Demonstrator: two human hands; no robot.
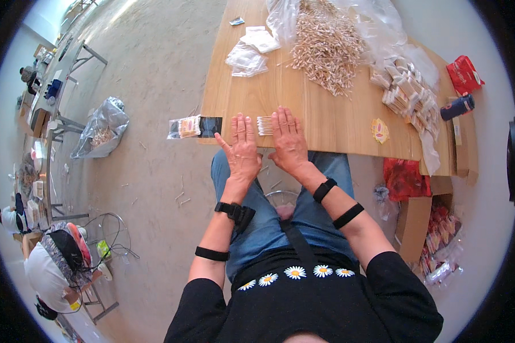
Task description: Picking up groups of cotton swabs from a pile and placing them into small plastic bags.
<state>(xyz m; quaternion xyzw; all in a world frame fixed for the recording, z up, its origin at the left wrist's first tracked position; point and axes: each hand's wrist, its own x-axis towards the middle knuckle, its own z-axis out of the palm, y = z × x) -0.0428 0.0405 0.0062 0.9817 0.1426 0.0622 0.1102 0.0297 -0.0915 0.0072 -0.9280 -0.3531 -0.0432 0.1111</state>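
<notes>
A small row of cotton swabs [264,126] lies side by side near the front edge of the wooden table [326,123]. My left hand [243,150] rests flat just left of the row, fingers stretched forward and thumb out to the side. On the other side my right hand [289,140] lies flat, its fingers straight and close to the swab ends. Whether either hand touches the swabs, I cannot tell. Left of my left hand, a clear packet of swabs [189,127] with a printed card sits over a black strip [210,127] at the table's corner.
Loose swabs form a big pile [326,51] at the back. Clear bags [247,60] lie at the back left; yellow cards [379,131], filled packets [409,94] and a dark can [458,107] are to the right. A swab-filled bag [102,130] stands on the floor, left.
</notes>
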